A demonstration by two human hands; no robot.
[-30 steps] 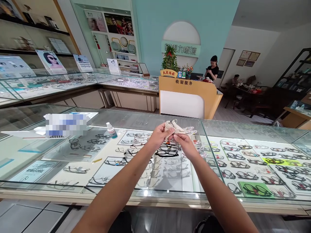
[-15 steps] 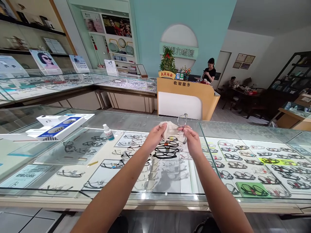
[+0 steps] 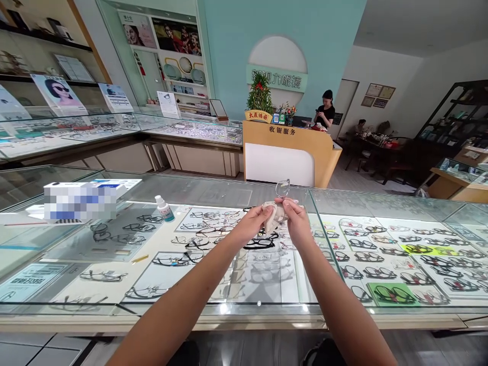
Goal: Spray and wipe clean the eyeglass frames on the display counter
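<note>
Above the glass counter, my left hand (image 3: 253, 222) is closed on a pale cloth (image 3: 273, 215). My right hand (image 3: 298, 219) is closed on a pair of thin-framed glasses (image 3: 282, 189), held on end with one lens standing up above the fingers. The cloth lies against the lower part of the glasses, between my two hands, and hides most of the lower lens. Both hands are close together, almost touching.
A spray bottle (image 3: 164, 209) stands on the glass counter (image 3: 213, 189) to the left, with white and blue boxes (image 3: 80, 201) beyond it. Rows of glasses (image 3: 369, 256) lie inside the case. A person (image 3: 325, 111) stands behind the wooden desk (image 3: 249, 152).
My left hand has moved right with the cloth, up to the glasses, and the cloth now covers part of the lower lens. The view has shifted slightly.
</note>
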